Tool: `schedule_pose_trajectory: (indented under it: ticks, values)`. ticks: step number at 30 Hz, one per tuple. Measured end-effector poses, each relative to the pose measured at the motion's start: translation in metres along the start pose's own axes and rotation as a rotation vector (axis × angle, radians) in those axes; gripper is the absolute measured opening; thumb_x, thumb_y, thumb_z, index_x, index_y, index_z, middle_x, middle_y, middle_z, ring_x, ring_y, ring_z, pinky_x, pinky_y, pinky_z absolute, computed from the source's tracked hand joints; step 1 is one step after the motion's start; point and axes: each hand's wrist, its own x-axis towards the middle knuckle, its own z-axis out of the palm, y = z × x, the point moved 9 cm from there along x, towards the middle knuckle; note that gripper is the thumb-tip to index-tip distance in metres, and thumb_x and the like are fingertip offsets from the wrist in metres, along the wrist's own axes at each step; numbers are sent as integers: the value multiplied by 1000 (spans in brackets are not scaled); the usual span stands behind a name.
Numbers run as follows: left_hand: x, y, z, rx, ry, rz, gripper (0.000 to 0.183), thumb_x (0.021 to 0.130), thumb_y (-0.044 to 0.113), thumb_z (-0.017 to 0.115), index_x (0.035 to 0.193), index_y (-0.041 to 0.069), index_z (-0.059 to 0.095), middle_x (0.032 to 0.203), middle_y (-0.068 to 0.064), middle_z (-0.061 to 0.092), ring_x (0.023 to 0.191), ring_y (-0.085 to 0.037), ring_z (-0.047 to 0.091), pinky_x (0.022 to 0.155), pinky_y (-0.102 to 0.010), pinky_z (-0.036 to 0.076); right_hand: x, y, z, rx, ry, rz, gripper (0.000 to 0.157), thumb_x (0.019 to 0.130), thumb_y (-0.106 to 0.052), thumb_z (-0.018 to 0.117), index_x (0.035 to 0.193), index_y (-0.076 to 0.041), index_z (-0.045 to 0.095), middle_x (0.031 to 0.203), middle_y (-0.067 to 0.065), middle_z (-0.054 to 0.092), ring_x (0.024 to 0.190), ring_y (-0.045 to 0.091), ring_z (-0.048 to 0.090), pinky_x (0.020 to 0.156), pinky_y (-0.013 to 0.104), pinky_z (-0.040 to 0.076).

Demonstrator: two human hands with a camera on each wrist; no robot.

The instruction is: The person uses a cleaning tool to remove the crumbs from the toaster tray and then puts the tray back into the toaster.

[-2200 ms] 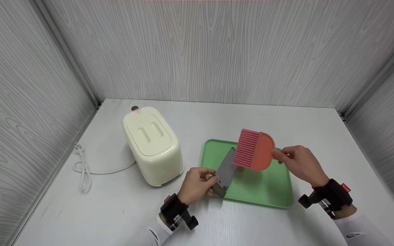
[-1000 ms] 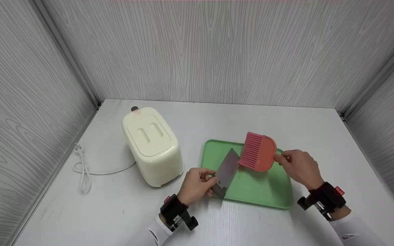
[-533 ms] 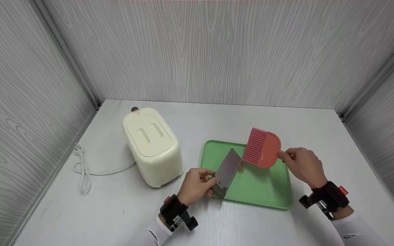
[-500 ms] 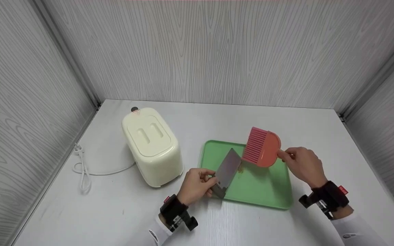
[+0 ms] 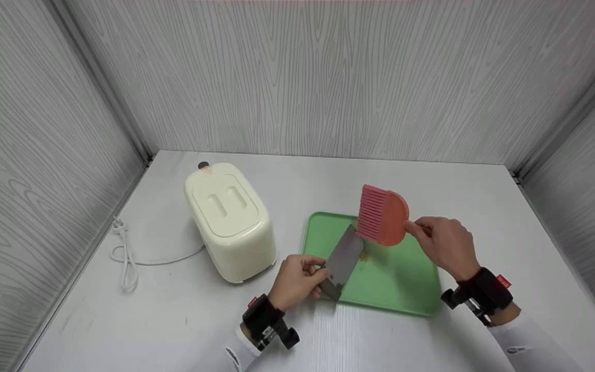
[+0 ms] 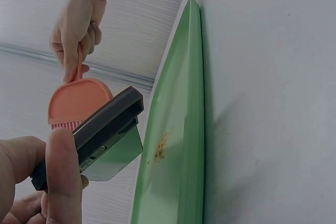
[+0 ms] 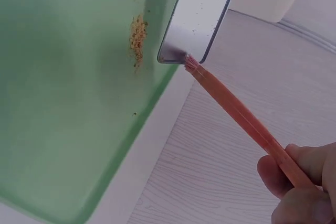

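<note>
My left hand (image 5: 297, 281) pinches the dark handle of a small grey dustpan (image 5: 343, 258), tilted over the left part of a green tray (image 5: 395, 289). My right hand (image 5: 447, 245) grips the thin handle of an orange brush (image 5: 394, 219) with pink bristles. In the right wrist view the bristle tips meet the dustpan's (image 7: 197, 17) end, and fine specks dot its surface. A small streak of brown crumbs (image 7: 137, 38) lies on the tray beside the dustpan. The left wrist view shows these crumbs (image 6: 160, 148) inside the tray's raised rim.
A cream toaster (image 5: 230, 222) with a lid on top stands left of the tray. Its white cord (image 5: 168, 260) runs left to a bundled plug end (image 5: 128, 263). Wood-grain panels (image 5: 297, 77) enclose the white table at the back and sides.
My right hand has lifted the brush slightly and moved it left, to the dustpan's upper end. Earlier it swayed right and back over the tray. The left hand and dustpan stay put.
</note>
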Motion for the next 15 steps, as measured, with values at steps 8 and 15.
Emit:
schedule_pose_trajectory:
  ticks: [8, 15]
  values:
    - [0, 0, 0, -9, 7, -8, 26, 94, 7, 73, 117, -5, 74, 65, 3, 59, 47, -8, 60, 47, -26, 58, -1, -7, 3, -66, 3, -55, 26, 98, -33, 74, 87, -11, 82, 54, -10, 36, 51, 7, 34, 45, 23, 17]
    - [0, -1, 0, -8, 8, -11, 27, 94, 7, 73, 118, -5, 73, 66, 3, 58, 47, -8, 61, 48, -30, 60, -8, -7, 7, -145, -30, -104, 27, 96, -33, 76, 77, -12, 77, 53, -11, 28, 49, 6, 28, 45, 23, 14]
